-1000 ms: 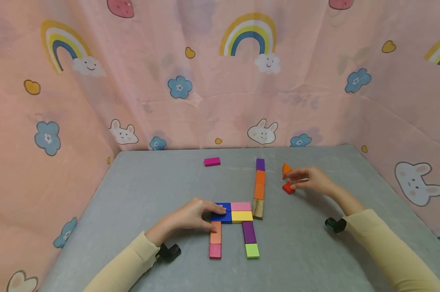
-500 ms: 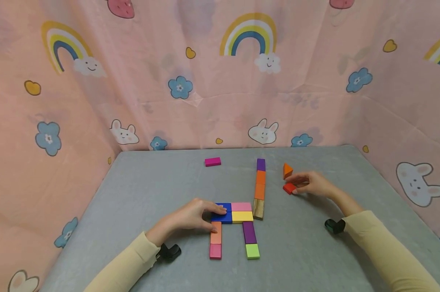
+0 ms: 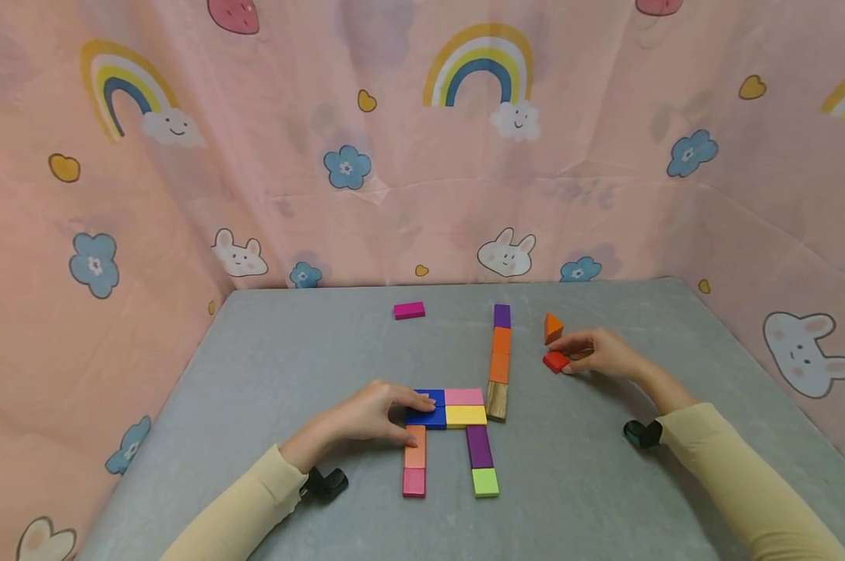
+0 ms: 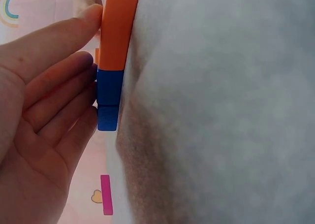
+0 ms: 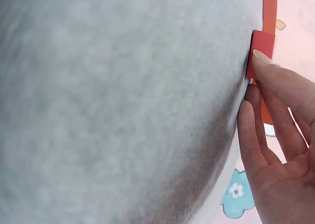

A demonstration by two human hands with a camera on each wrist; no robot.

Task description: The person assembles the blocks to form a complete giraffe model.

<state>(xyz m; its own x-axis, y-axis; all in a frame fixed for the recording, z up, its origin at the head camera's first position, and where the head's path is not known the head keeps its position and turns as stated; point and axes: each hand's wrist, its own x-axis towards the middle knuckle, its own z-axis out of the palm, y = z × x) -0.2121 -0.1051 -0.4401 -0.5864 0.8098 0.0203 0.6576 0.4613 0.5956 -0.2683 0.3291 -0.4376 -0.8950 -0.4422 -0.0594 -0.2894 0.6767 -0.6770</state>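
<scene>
My left hand rests on a flat layout of wooden blocks. In the head view its fingers lie over two blue blocks and its thumb touches a light orange block; the left wrist view shows the thumb against that orange block beside the blue ones. Farther right, my right hand pinches a small red block between thumb and fingers, low at the table. The thumb lies on the red block's side in the right wrist view. Just beyond it stands an orange triangular block.
Pink, yellow, purple, lime and rose blocks adjoin the blue ones. A column of orange blocks rises from a bare-wood block to a violet one. A magenta block lies farther back.
My right hand has lowered slightly and its fingers have closed in on the red block, which has turned a little. The left hand stays where it was.
</scene>
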